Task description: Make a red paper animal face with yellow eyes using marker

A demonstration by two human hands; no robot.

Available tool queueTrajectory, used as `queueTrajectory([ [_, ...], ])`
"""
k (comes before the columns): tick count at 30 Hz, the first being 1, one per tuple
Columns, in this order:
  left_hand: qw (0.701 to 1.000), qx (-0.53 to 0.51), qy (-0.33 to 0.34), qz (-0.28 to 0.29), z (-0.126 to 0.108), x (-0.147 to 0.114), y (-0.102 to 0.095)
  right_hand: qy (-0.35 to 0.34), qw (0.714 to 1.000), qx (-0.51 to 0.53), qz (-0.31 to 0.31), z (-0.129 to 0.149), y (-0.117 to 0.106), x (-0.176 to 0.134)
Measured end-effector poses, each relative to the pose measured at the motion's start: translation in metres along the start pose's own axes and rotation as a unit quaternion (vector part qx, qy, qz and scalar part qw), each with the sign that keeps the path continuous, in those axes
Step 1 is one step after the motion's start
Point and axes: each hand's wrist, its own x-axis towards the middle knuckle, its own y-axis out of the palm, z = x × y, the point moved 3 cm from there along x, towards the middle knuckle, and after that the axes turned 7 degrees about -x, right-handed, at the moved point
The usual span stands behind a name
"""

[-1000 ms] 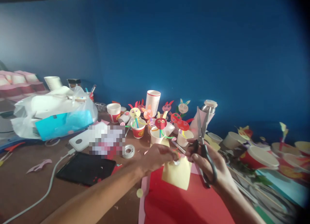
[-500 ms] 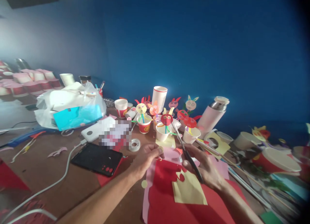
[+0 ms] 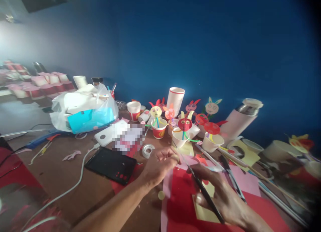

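Observation:
My right hand (image 3: 218, 191) is closed around a slim black-handled tool (image 3: 207, 195) with a thin metal tip, which points up and left toward my left hand. My left hand (image 3: 163, 161) is closed in a pinch near that tip; anything between its fingertips is too small to make out. Below my right hand lies a yellow paper piece (image 3: 207, 213), partly covered by the hand. Under it is red paper (image 3: 179, 205) over pink paper (image 3: 247, 180). A small pale yellow disc (image 3: 161, 195) rests left of the red paper.
Paper cups with face figures, such as a white cup (image 3: 180, 140), stand ahead. Right of them leans a thermos (image 3: 238, 121). On the left are a tape roll (image 3: 148, 151), a dark phone (image 3: 110, 166), a white power bank (image 3: 111, 133) with a cable, and a plastic bag (image 3: 59, 116).
The view has shifted left, so things appear farther right. The tool's tip has come down to my left fingertips, and my right hand now covers more of the yellow paper.

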Motion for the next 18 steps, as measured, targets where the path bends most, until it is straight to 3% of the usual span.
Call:
queueTrajectory([
  [5, 0.999, -0.012, -0.032, 0.022, 0.006, -0.001, 0.004, -0.001, 0.998, -0.049, 0.030, -0.005, -0.007, 0.001],
  [18, 0.996, 0.035, -0.058, 0.050, 0.006, -0.002, -0.001, -0.053, 0.991, -0.125, 0.013, 0.007, -0.027, -0.001],
])
